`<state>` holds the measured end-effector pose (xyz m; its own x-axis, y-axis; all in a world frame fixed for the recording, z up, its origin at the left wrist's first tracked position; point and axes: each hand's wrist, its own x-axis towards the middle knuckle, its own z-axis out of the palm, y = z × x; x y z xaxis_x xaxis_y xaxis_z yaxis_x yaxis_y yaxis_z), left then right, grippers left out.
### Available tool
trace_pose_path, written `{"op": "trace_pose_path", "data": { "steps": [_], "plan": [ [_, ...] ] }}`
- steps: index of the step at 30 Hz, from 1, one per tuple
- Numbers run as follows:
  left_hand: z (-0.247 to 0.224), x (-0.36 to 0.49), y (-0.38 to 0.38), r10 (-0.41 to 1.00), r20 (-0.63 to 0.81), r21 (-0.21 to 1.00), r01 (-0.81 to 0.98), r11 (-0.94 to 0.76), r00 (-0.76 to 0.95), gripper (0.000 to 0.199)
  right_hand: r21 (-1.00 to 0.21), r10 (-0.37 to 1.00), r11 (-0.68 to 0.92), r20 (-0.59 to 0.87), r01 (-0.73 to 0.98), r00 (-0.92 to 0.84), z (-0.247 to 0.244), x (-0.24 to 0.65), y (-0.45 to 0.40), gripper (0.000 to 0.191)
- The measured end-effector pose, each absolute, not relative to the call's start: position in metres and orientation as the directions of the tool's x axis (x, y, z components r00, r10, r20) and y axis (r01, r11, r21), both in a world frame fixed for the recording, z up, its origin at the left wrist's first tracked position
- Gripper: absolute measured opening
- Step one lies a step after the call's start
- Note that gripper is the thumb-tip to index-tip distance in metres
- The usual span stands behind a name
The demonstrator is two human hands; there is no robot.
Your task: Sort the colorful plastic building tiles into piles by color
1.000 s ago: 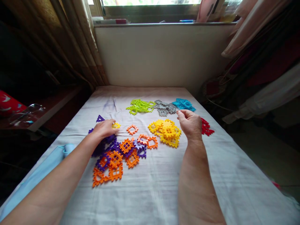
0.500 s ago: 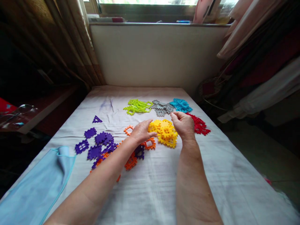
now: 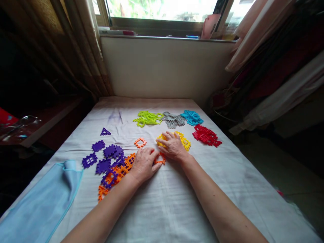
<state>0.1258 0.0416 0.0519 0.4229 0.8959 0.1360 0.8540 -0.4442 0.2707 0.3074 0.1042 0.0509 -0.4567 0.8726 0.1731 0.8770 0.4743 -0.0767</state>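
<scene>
Near the middle of the cloth-covered table, my right hand (image 3: 172,145) rests over the yellow plastic building pieces (image 3: 184,141), fingers spread across the pile and hiding part of it. My left hand (image 3: 144,164) is just to its left and nearer, palm down over orange building pieces (image 3: 122,173), thumb held apart. An orange frame piece (image 3: 160,158) lies by the left fingers, between both hands. Another orange ring-like piece (image 3: 140,142) lies beyond the left hand. Purple building pieces (image 3: 110,151) overlap the orange ones on the left. What is under the left palm is hidden.
Green pieces (image 3: 148,118), grey pieces (image 3: 172,120) and blue pieces (image 3: 192,117) are heaped along the far side, with red pieces (image 3: 207,135) at the right. A purple triangle (image 3: 105,131) lies alone. A light blue cloth (image 3: 48,199) covers the near left corner.
My right hand has come down from beside the yellow pile and opened over it. My left hand has moved back and left, off the yellow edge onto the orange pieces. The view has tilted up.
</scene>
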Motion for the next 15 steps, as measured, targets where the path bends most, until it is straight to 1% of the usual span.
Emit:
{"op": "trace_pose_path", "data": {
  "steps": [3, 7, 11, 15],
  "plan": [
    [0.053, 0.112, 0.042, 0.897, 0.114, 0.251, 0.862, -0.441, 0.426, 0.028, -0.043, 0.849, 0.505, 0.204, 0.862, -0.487, 0.047, 0.309, 0.105, 0.037],
    [0.053, 0.102, 0.04, 0.91, 0.118, 0.25, 0.874, -0.416, 0.399, 0.026, -0.034, 0.856, 0.471, 0.257, 0.881, -0.448, 0.042, 0.319, 0.112, 0.035],
    [0.053, 0.101, 0.038, 0.912, 0.112, 0.246, 0.878, -0.411, 0.395, 0.028, -0.029, 0.864, 0.442, 0.281, 0.896, -0.417, 0.037, 0.331, 0.123, 0.035],
    [0.051, 0.101, 0.038, 0.911, 0.123, 0.244, 0.877, -0.413, 0.394, 0.033, -0.033, 0.874, 0.424, 0.275, 0.905, -0.4, 0.035, 0.34, 0.134, 0.036]
  ]
}}
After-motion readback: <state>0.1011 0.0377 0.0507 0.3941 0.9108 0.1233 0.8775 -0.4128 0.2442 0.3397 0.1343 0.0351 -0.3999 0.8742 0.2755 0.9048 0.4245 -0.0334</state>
